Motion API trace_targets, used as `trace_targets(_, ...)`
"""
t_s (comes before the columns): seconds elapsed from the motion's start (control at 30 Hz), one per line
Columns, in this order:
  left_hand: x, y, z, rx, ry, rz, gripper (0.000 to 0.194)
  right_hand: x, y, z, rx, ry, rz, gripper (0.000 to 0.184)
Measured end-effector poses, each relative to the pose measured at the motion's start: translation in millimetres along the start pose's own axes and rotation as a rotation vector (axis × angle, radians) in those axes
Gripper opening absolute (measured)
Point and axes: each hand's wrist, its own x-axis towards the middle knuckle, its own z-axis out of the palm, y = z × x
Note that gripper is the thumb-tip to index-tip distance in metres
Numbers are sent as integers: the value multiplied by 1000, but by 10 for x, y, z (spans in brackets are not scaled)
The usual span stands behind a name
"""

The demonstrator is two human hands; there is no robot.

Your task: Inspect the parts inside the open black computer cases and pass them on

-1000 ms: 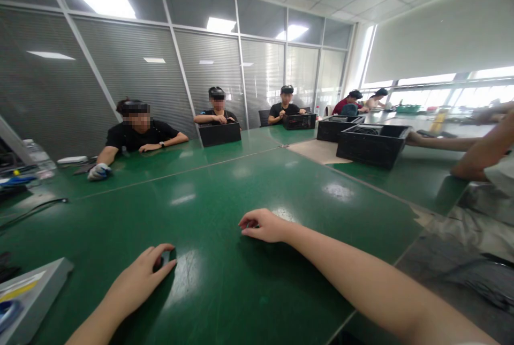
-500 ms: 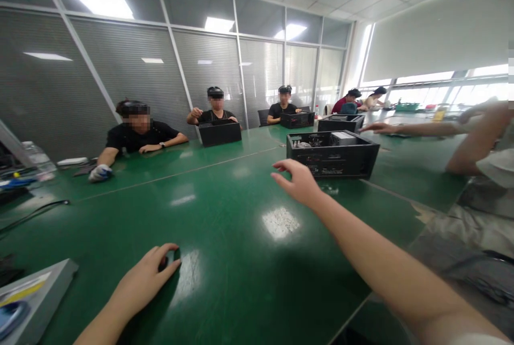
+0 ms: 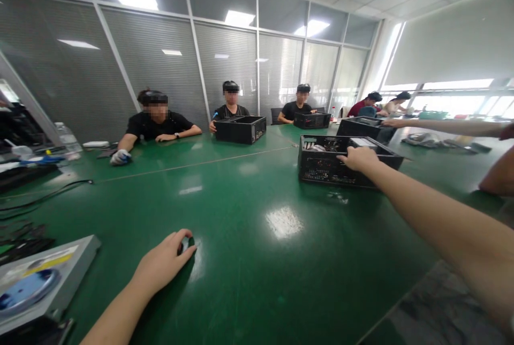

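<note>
My right hand (image 3: pixel 359 157) is closed over the near top edge of a black computer case (image 3: pixel 327 168), which lies open-topped on the green table (image 3: pixel 249 238). Inside the case a silver-grey unit and some parts are visible. Low in the view, my left hand (image 3: pixel 164 259) rests on the tabletop with its fingers loosely curved and the thumb apart from the index finger. No object can be made out in it. To its left stands a grey metal drive-like box (image 3: pixel 68 270) with a yellow-striped label and a blue round item on it.
Across the table a co-worker holds another black case (image 3: pixel 241 129). Further right are a third case (image 3: pixel 312 120) and a fourth-like dark case (image 3: pixel 359 128) under a co-worker's reaching arm. A gloved hand (image 3: pixel 120 157), a bottle (image 3: pixel 67 139) and cables (image 3: pixel 48 195) are at left.
The black computer case came nearer from the right. My right hand reached forward and took hold of its edge. My left hand stayed on the table while the view turned slightly right-to-left.
</note>
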Motion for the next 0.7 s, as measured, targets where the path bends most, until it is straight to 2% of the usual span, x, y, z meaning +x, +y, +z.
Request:
trace_targets(0.13,1,48,-5,0,27,-11,51,-212,-161,-215,-97,-54,-194,61)
trace_targets(0.27,39,34,18,12,39,-22,52,-677,-370,-491,-139,-126,-468,46)
trace_targets(0.4,51,14,36,19,41,-17,55,-1299,-758,-815,87,-92,-666,28)
trace_targets(0.53,45,-25,52,0,45,6,59,-2036,-1256,-1113,313,-98,-743,30)
trace_targets(0.63,76,-124,68,-94,52,-10,63,-2562,-1561,-1383,442,-209,-831,39)
trace_targets(0.7,103,-212,76,-209,95,-37,65,-2769,-1677,-1594,567,-370,-984,47)
